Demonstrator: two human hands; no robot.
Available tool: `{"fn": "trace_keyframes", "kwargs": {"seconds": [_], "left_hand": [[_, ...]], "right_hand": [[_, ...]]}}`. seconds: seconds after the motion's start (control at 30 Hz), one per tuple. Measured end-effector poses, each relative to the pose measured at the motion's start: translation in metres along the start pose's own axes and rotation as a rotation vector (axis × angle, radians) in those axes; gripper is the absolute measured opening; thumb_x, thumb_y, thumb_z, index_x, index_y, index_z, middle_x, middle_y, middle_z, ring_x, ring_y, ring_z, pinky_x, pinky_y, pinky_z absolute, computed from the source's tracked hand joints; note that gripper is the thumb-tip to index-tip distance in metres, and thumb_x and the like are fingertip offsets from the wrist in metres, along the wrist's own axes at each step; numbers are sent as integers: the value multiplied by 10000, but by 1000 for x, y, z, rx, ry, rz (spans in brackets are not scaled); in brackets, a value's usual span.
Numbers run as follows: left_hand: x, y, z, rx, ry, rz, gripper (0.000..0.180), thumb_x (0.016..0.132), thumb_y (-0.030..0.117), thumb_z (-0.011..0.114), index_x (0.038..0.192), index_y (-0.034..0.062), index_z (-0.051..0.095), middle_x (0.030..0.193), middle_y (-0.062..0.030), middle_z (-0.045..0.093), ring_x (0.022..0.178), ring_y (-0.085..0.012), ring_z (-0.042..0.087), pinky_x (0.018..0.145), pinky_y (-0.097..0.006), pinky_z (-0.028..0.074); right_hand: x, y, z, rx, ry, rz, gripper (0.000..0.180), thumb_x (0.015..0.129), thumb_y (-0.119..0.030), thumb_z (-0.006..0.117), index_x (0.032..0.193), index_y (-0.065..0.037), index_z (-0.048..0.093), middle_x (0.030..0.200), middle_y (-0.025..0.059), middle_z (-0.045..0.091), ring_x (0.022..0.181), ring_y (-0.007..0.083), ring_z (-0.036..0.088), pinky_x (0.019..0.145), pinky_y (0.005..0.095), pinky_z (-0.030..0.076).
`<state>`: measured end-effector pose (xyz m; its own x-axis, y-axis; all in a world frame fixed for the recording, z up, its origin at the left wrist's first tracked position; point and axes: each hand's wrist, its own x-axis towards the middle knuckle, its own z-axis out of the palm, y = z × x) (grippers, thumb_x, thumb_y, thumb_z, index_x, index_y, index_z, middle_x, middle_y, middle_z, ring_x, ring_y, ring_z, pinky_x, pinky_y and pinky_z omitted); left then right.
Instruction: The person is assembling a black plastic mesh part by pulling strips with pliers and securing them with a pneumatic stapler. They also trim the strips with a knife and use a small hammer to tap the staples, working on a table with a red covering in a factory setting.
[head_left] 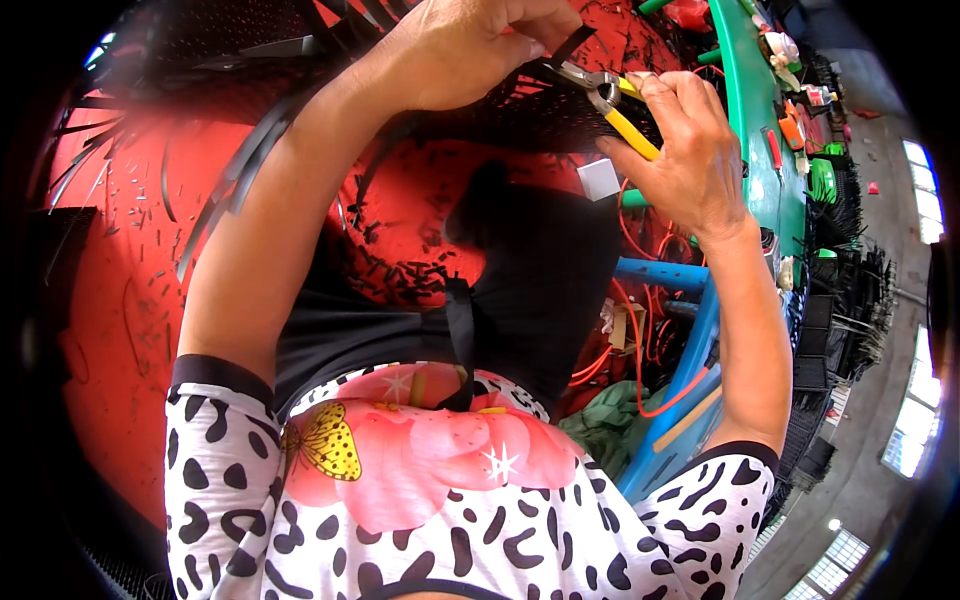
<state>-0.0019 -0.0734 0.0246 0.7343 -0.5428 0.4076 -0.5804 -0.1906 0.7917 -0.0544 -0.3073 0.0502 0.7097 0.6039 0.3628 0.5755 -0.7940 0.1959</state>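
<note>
The right hand (690, 150) has its fingers curled tight round the yellow handles of a pair of metal cutting pliers (612, 100), whose grey jaws point left and bite at a narrow black plastic strap (572, 45). The left hand (470, 50) pinches that same strap between thumb and fingertips, closed on it just above the plier jaws. Both hands work over a black perforated mesh panel (520, 115), held up in front of the person and touching the pliers from beneath. Below lies a red floor mat (120, 290), littered with short black strap offcuts (400, 265), thickest near its middle. Along the right runs a long green workbench (760, 130), with small tools crowding its far edge. Orange cable (640, 340) loops under its blue frame (680, 330).
</note>
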Motion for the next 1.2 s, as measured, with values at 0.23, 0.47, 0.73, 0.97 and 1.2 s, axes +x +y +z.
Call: {"fn": "trace_keyframes", "kwargs": {"seconds": [0.23,0.47,0.73,0.97,1.2], "left_hand": [[-4,1,1,-158,-37,125,252,794,-79,521,1022,-12,607,875,-89,649,821,-165,629,741,-285,490],[-3,-28,6,-418,93,16,244,860,-53,502,1084,-42,598,955,-71,660,913,-129,613,805,-264,485],[4,-38,11,-726,138,56,307,949,170,552,1161,-51,575,1006,-65,651,952,-119,584,822,-249,460],[-12,-17,11,-566,117,-31,367,960,246,539,1177,-49,567,1037,-76,648,996,-129,569,853,-266,450],[-22,-6,20,-705,90,-119,388,972,239,524,1229,-51,518,1045,-69,621,945,-122,572,809,-257,469]], "right_hand": [[-11,13,10,-112,9,-48,394,683,-195,762,1021,-85,590,852,105,526,815,287,559,710,400,490],[-199,45,-32,-47,31,673,463,789,-250,729,1141,7,572,1020,166,589,938,321,578,828,386,462],[-484,2,-98,-347,-534,1568,565,844,-457,602,1155,14,580,1087,233,618,1041,411,562,922,429,419],[-208,-16,-28,450,62,1019,404,835,-93,674,1208,10,558,1048,138,642,1001,202,623,830,315,497],[19,-65,28,384,301,95,293,715,-153,728,951,-23,612,874,119,601,839,321,575,725,403,473]]}}
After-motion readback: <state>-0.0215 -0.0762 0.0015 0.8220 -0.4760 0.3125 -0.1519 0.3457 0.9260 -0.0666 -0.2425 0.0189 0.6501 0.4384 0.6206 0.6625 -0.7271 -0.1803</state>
